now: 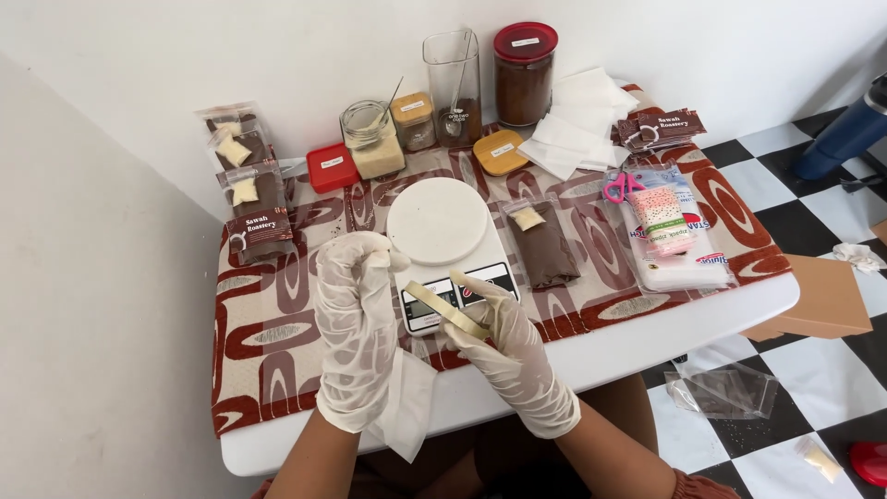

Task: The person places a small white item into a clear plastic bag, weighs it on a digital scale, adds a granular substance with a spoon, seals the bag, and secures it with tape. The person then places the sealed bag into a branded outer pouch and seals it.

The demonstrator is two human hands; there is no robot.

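Both gloved hands are hovering over the table's near edge (647,337). The right hand (504,346) is pinching a roll of tape (450,307) between closed fingers, just in front of the white scale (443,236). The left hand (356,314) is curling shut on a thin white sachet paper (405,407) hanging past the edge. Open cloth is lying near left. Three filled brown packets are resting: two far left (249,199), one right of the scale (543,242). Four jars are standing along the far side.

Scale half-covered, edges clipping things

The white kitchen scale (440,231) has its display partly behind the right hand (506,346); a red object (871,460) and blue bottle (845,134) run off frame's right edge.
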